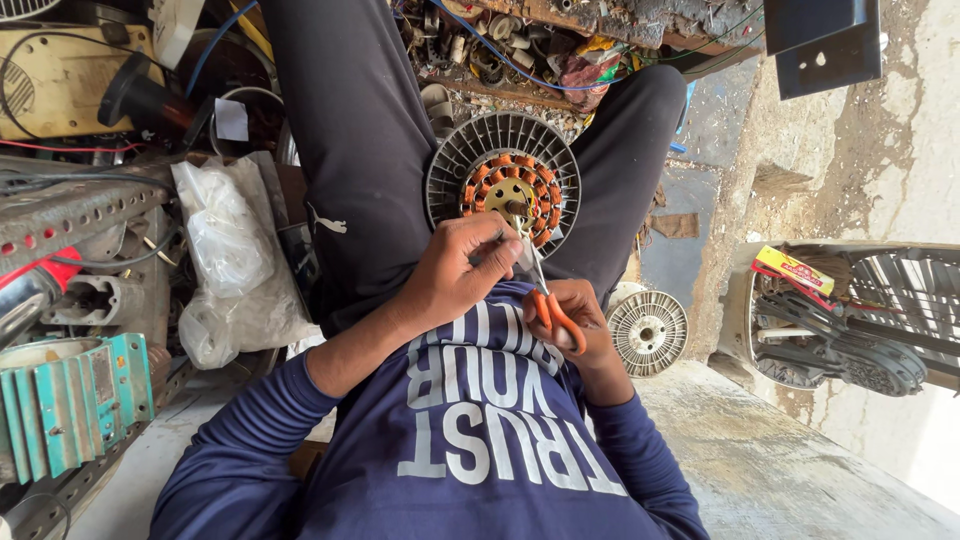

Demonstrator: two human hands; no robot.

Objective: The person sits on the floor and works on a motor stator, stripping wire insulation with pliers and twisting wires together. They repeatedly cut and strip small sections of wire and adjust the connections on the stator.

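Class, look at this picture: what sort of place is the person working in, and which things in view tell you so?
Probably a small motor or fan repair workshop. A wound motor stator rests on the person's lap, a second finned rotor lies on the floor, and parts clutter the shelf.

Close head view, straight down

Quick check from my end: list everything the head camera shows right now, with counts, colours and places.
Fan motor stator: one, grey fins, copper windings, on the lap.
Scissors: one, orange handles, blades pointing at the stator.
Second finned motor part: one, pale grey, floor at right.
Plastic bag: one, clear, left.
Metal housing: one, teal, lower left.
Fan base: one, pale, far right.
Left hand: pinching something small at the blades.
Right hand: grip on the scissors.
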